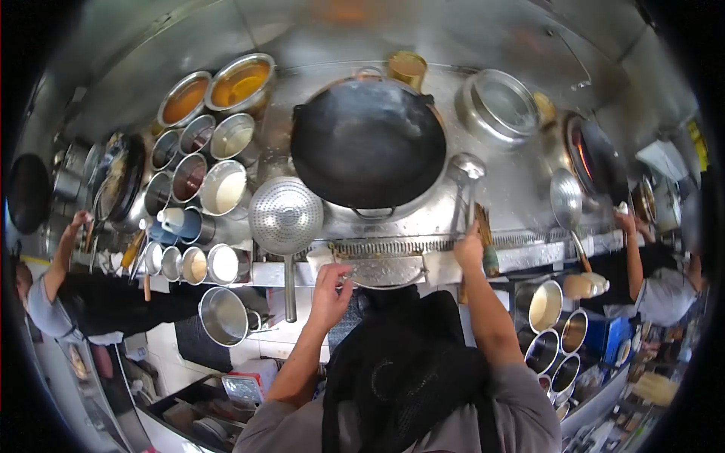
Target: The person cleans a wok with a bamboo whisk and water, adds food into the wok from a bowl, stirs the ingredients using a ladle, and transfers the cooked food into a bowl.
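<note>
Ladle (471,164) in the right hand (469,248), with fingers wrapped round the handle and bowl pointing away, just to the right of a wide black wok (370,143); cannot tell whether touching the steel stove top (521,177) or just above it. Close beside that same hand, a brown bristle brush (488,249) with a green band. Well apart from it, near the front edge, the left hand (331,291), with fingers bent and thumb close to them, just beside a rounded wet metal surface (387,270); cannot tell whether pinching anything. To the left of the wok, near the left hand, a perforated strainer (285,215), with long handle reaching over the front edge. Farther left, rows of metal containers (242,205) with sauces, plus two bowls (266,95) of amber liquid. Behind the wok, a gold-coloured tin (408,69); to the right, a steel pot (485,121). Farther right, a large spoon (566,198) with a brown-ended handle. At either side, another person's forearm (59,260) reaching toward the stove.
</note>
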### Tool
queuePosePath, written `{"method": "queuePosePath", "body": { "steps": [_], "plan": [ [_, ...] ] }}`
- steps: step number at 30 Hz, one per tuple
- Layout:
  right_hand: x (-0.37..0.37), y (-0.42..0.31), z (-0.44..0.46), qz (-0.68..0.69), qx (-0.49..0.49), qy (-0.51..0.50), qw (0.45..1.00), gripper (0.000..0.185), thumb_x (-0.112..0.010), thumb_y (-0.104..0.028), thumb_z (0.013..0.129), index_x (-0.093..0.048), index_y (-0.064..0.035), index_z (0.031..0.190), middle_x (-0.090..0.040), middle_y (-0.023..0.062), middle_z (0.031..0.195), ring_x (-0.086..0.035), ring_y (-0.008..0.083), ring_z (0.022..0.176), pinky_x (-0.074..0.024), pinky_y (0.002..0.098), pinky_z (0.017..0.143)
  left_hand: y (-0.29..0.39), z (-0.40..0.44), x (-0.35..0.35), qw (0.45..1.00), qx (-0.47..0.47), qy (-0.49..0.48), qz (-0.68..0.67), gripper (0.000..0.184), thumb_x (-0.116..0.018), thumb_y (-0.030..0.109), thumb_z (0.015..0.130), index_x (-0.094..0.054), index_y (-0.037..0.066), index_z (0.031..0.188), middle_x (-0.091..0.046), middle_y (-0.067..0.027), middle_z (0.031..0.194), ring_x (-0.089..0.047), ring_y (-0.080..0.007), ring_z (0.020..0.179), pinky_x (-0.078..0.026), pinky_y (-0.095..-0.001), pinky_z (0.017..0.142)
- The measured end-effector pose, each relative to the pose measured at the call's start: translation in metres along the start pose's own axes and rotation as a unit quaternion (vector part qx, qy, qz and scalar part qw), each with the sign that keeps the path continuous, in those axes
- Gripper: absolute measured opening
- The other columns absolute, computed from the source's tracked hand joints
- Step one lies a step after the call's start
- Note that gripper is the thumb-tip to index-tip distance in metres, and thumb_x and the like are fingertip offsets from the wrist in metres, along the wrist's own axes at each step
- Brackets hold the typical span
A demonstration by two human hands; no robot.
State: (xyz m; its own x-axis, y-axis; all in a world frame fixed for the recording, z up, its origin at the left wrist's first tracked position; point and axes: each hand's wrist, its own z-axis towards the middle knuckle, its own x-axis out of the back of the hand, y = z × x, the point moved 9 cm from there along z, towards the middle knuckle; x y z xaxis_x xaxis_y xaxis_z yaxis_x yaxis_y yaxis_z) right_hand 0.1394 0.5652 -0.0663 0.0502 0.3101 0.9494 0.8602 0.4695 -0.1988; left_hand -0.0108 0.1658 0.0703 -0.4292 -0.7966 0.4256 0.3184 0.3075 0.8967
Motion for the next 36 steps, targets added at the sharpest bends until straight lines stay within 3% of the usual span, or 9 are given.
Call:
{"method": "queuePosePath", "body": {
  "steps": [6,10,14,16,20,22,26,32,36],
  "plan": [
    [0.060,0.005,-0.033,0.081,0.112,0.188,0.972,0.059,-0.050,-0.009,0.093,-0.032,-0.0056,0.149,-0.065,0.0345,0.097,-0.063,0.0520,0.088,-0.0510,0.0546,0.079,-0.034,-0.007,0.042,0.998,0.039,0.021,0.034,0.027,-0.064,-0.002,0.085,-0.059,0.004,0.111,-0.057,-0.0137,0.110,-0.061,-0.0254,0.099,-0.056,-0.0324,0.074],
    [0.061,0.012,-0.031,0.105,0.097,0.088,0.986,0.059,-0.052,-0.012,0.094,-0.033,-0.0041,0.149,-0.063,0.0352,0.107,-0.062,0.0519,0.094,-0.0505,0.0532,0.082,-0.049,-0.017,0.075,0.995,0.040,0.066,0.057,0.026,-0.065,0.002,0.085,-0.059,0.004,0.110,-0.057,-0.0148,0.109,-0.060,-0.0301,0.098,-0.054,-0.0339,0.070],
    [0.043,0.040,0.023,0.012,0.296,0.301,0.906,0.053,-0.055,-0.013,0.095,-0.040,0.0024,0.144,-0.068,0.0265,0.103,-0.067,0.0408,0.087,-0.0529,0.0463,0.074,-0.055,-0.037,0.114,0.984,0.062,0.155,0.055,0.026,-0.064,0.002,0.085,-0.061,0.003,0.110,-0.057,-0.0169,0.107,-0.061,-0.0318,0.094,-0.055,-0.0364,0.072],
    [0.062,0.062,0.067,0.221,0.062,0.054,0.972,0.054,-0.059,-0.011,0.094,-0.042,0.0007,0.144,-0.065,0.0127,0.085,-0.063,0.0239,0.071,-0.0511,0.0361,0.062,-0.057,-0.041,0.120,0.976,0.087,0.199,0.027,0.024,-0.061,0.003,0.086,-0.061,0.002,0.110,-0.058,-0.0174,0.105,-0.061,-0.0331,0.092,-0.055,-0.0390,0.074],
    [0.208,-0.058,-0.020,0.466,0.242,0.135,0.840,0.047,-0.061,-0.011,0.096,-0.043,-0.0077,0.139,-0.047,-0.0007,0.064,-0.045,0.0100,0.049,-0.0398,0.0272,0.044,-0.030,-0.022,0.101,0.985,-0.014,0.158,0.074,0.026,-0.061,0.002,0.084,-0.059,0.003,0.110,-0.059,-0.0186,0.103,-0.057,-0.0364,0.103,-0.050,-0.0436,0.089],
    [0.163,-0.037,-0.005,0.586,0.165,-0.045,0.792,0.034,-0.061,-0.016,0.098,-0.049,-0.0058,0.128,-0.042,-0.0011,0.060,-0.040,0.0079,0.044,-0.0334,0.0251,0.038,-0.009,-0.025,0.101,0.985,-0.032,0.152,0.079,0.026,-0.061,0.004,0.084,-0.059,0.003,0.110,-0.058,-0.0174,0.107,-0.056,-0.0364,0.105,-0.047,-0.0445,0.092],
    [0.168,-0.075,-0.075,0.415,0.203,0.015,0.887,0.042,-0.061,-0.028,0.099,-0.051,-0.0018,0.130,-0.044,-0.0003,0.062,-0.040,0.0089,0.047,-0.0346,0.0248,0.042,-0.011,-0.086,0.107,0.960,0.033,0.264,0.092,0.026,-0.061,0.008,0.085,-0.058,0.004,0.111,-0.056,-0.0162,0.110,-0.054,-0.0366,0.107,-0.046,-0.0440,0.094],
    [0.107,-0.178,-0.075,0.487,0.292,-0.122,0.814,0.038,-0.069,-0.027,0.093,-0.054,-0.0050,0.120,-0.040,-0.0001,0.058,-0.037,0.0077,0.041,-0.0307,0.0259,0.036,0.006,-0.299,0.107,0.817,0.210,0.497,0.205,0.028,-0.059,0.008,0.086,-0.057,0.004,0.114,-0.054,-0.0163,0.105,-0.056,-0.0355,0.103,-0.045,-0.0442,0.094],
    [0.081,-0.248,-0.125,0.509,0.355,-0.248,0.744,0.030,-0.062,-0.025,0.097,-0.056,-0.0023,0.116,-0.038,-0.0011,0.059,-0.038,0.0083,0.046,-0.0338,0.0256,0.041,0.007,-0.491,0.067,0.624,0.325,0.688,0.178,0.025,-0.058,0.008,0.086,-0.061,0.002,0.110,-0.059,-0.0166,0.103,-0.061,-0.0297,0.095,-0.050,-0.0400,0.085]
  ]
}}
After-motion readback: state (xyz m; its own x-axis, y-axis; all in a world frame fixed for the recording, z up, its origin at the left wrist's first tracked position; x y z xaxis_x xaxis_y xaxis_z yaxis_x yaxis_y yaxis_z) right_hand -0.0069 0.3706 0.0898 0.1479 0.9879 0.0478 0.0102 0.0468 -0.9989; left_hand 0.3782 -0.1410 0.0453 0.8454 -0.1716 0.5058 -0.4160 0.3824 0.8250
